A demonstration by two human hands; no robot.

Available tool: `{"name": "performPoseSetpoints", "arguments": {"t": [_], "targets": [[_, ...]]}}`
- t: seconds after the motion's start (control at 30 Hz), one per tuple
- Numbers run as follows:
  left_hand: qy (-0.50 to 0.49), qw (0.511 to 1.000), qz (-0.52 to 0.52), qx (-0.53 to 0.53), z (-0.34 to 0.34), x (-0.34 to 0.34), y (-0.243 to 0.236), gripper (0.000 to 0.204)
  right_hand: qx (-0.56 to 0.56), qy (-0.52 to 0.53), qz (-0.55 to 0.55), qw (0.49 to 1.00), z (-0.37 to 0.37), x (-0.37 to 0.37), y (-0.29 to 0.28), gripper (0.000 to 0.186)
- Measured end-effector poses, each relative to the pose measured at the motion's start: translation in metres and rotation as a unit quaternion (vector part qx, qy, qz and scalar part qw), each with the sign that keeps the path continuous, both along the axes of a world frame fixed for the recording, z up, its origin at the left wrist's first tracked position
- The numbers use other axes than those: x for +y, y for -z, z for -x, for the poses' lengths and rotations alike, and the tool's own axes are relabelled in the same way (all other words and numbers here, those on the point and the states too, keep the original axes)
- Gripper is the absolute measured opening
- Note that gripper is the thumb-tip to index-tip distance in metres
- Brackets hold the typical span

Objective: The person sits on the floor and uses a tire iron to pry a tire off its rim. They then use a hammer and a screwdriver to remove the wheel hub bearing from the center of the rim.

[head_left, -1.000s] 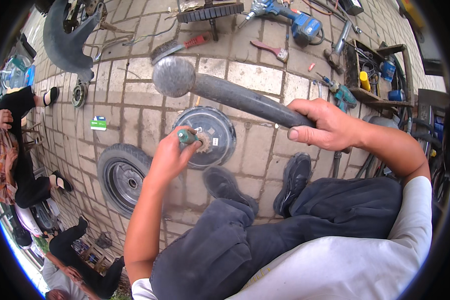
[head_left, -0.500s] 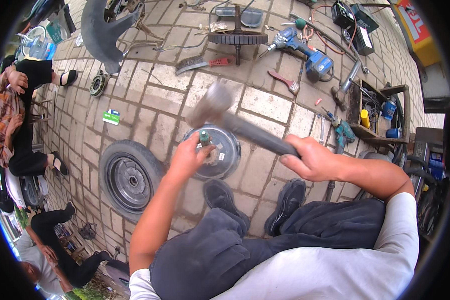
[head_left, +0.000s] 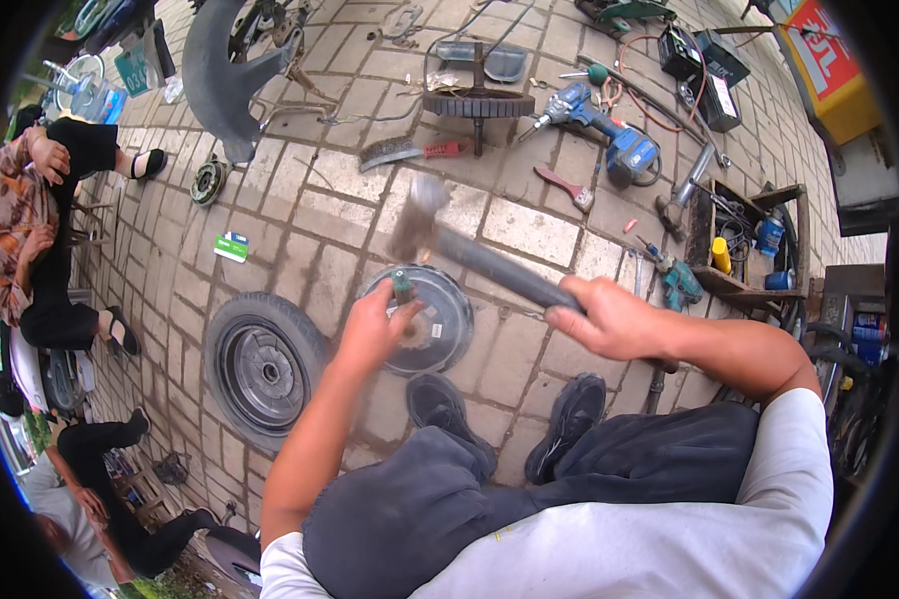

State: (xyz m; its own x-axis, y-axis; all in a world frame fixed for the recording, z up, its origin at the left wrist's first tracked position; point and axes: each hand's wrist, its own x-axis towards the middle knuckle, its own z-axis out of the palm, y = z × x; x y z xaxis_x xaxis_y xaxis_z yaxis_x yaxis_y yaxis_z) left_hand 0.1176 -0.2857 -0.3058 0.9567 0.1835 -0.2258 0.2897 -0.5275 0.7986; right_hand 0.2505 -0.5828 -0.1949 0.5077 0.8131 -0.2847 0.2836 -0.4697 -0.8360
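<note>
My right hand (head_left: 609, 319) is closed around the dark handle of a hammer (head_left: 504, 270). The hammer's head is smeared by motion and appears just beyond a short green rod (head_left: 402, 286). Thumb and fingers of my left hand (head_left: 372, 327) grip this rod, which stands roughly upright over the middle of a round grey metal disc (head_left: 452, 334) with small pale labels. The disc lies on the paving in front of my shoes; my left hand covers part of it. The rod's lower end is hidden by my fingers.
Left of the disc lies a wheel with a tyre (head_left: 222, 374). Beyond are a wire brush (head_left: 395, 152), a blue power tool (head_left: 594, 120) and a paintbrush (head_left: 566, 188). A wooden toolbox (head_left: 744, 290) stands at right, near a green drill (head_left: 677, 280). Two people sit at left.
The hammer is blurred in both frames, its head staying near the rod. My left hand keeps its hold on the rod. The whole view has shifted slightly.
</note>
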Motion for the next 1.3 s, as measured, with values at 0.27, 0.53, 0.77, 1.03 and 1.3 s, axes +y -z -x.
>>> {"name": "performPoseSetpoints", "arguments": {"t": [0.27, 0.53, 0.77, 1.03, 1.3], "targets": [[-0.165, 0.971, 0.163, -0.067, 0.023, 0.007, 0.017, 0.022, -0.003, 0.033, 0.004, 0.999, -0.017, 0.008, -0.015, 0.042], [-0.24, 0.935, 0.217, -0.144, 0.055, 0.005, 0.05, 0.024, -0.039, -0.091, 0.056, 0.994, -0.022, 0.06, -0.029, 0.044], [-0.256, 0.94, 0.188, -0.122, 0.063, 0.004, 0.046, 0.026, -0.085, -0.228, 0.088, 0.966, -0.018, 0.142, -0.073, 0.048], [-0.308, 0.927, 0.171, -0.126, 0.065, 0.004, 0.037, 0.022, -0.017, -0.158, -0.078, 0.984, -0.025, 0.183, -0.145, 0.052], [-0.278, 0.943, 0.135, -0.123, 0.06, -0.002, 0.04, 0.028, -0.113, -0.258, 0.186, 0.941, -0.019, 0.129, -0.076, 0.044]]}}
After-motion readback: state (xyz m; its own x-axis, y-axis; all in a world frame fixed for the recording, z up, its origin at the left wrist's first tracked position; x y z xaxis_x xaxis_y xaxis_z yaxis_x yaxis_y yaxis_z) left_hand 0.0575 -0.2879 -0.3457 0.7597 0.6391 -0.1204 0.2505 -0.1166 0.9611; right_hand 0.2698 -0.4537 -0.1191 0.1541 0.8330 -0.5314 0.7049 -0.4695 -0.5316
